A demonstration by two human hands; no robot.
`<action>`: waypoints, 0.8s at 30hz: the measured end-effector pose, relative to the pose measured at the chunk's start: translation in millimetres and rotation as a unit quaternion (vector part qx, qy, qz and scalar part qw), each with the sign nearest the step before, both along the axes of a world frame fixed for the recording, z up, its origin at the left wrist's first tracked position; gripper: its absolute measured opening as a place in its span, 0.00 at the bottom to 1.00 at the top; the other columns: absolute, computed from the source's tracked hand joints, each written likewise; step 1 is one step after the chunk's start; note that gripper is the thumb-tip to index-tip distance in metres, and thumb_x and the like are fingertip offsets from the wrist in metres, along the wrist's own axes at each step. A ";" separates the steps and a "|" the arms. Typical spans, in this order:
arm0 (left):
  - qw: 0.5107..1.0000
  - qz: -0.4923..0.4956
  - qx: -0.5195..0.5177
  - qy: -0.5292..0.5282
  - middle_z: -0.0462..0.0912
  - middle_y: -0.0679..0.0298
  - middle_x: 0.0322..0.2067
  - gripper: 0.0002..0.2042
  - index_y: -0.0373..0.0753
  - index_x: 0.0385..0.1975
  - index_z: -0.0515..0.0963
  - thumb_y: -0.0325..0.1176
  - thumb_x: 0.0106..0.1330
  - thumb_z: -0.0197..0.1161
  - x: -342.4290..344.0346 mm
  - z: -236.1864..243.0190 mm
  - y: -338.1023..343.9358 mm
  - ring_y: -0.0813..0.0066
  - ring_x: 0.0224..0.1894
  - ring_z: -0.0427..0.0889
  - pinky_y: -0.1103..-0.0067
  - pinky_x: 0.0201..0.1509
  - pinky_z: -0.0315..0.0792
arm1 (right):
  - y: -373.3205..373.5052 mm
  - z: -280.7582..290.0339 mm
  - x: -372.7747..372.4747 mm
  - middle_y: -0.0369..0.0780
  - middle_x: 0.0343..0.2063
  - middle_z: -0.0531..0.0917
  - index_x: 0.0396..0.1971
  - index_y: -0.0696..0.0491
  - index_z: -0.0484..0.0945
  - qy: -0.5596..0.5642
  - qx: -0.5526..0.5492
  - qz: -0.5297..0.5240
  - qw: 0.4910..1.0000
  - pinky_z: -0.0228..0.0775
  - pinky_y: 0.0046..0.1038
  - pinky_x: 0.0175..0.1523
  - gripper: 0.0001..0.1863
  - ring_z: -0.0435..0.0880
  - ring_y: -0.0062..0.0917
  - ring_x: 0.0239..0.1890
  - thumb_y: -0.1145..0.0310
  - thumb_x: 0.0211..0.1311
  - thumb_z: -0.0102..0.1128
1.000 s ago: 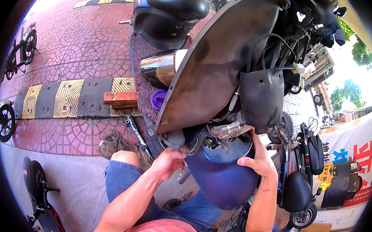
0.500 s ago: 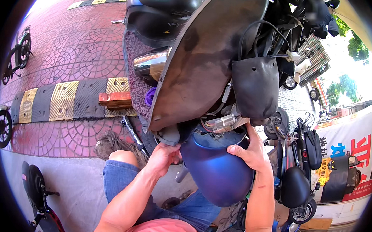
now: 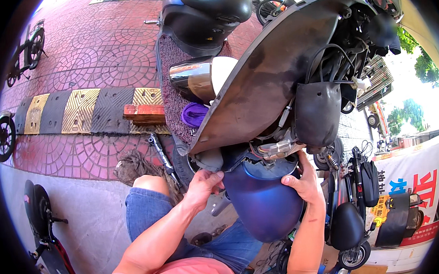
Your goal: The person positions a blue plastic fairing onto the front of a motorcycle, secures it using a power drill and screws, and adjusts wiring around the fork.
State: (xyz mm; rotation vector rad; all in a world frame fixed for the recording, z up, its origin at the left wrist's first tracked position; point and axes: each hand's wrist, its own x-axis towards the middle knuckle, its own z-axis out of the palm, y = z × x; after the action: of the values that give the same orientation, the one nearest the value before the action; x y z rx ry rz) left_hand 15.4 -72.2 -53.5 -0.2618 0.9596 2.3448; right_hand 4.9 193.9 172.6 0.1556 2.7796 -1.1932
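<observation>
Blue painted plastic, head view: rounded scooter cover [image 3: 265, 207] sits between both hands, in front of the person's torso, open rim facing the big dark panel [image 3: 268, 83] just beyond it.

Right hand [image 3: 303, 182] grasps the cover's right rim, thumb outside, other fingers curled behind; probably a steadying hold. Left hand [image 3: 205, 188] is at the cover's left edge, thumb against forefinger. Looks like a fine pinch for edge work, but can't tell if it grips the edge, the grey piece [image 3: 209, 159] beside it, or nothing.

Pale connectors [image 3: 280, 149] hang over the cover's open rim on their wires, likely just slack; black box-shaped housing [image 3: 317, 114] is beyond the rim, to the right.

Hidden: left fingertips, most right fingers, wire ends, much of the cover's inside. Can't tell if the cover is fastened anywhere. Tyre [image 3: 181, 168] left of the cover is mostly blocked. Clutter below the cover, dark and cut up by the right forearm: can't sort it.
</observation>
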 end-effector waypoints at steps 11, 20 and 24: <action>1.000 0.013 0.015 -0.005 0.88 0.59 0.31 0.11 0.37 0.36 0.79 0.36 0.80 0.70 2.0 14.0 -0.9 0.73 0.34 0.87 0.79 0.35 0.77 | -8.1 8.0 6.1 0.52 0.64 0.84 0.75 0.65 0.72 0.051 -0.006 -0.038 0.998 0.72 0.41 0.73 0.63 0.82 0.42 0.69 0.38 0.46 0.90; 0.999 0.016 0.030 -0.014 0.88 0.61 0.31 0.10 0.38 0.38 0.78 0.34 0.79 0.71 5.1 19.4 -2.2 0.75 0.32 0.87 0.78 0.34 0.77 | -95.2 13.3 41.2 0.64 0.79 0.63 0.79 0.62 0.66 0.085 0.415 0.031 0.905 0.55 0.57 0.81 0.69 0.64 0.62 0.79 0.21 0.50 0.75; 0.999 0.011 0.036 -0.035 0.88 0.61 0.31 0.10 0.39 0.37 0.77 0.34 0.78 0.71 8.9 22.4 -0.5 0.74 0.31 0.86 0.77 0.35 0.77 | -82.7 10.9 29.3 0.64 0.79 0.63 0.78 0.66 0.66 0.093 0.400 0.053 0.910 0.56 0.55 0.81 0.71 0.65 0.61 0.79 0.21 0.49 0.76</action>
State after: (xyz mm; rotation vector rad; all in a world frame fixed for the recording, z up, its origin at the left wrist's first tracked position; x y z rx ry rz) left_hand 24.3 -72.7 -31.1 -0.3248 0.8424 2.3688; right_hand 34.2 111.2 183.5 -0.0494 3.2082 0.0215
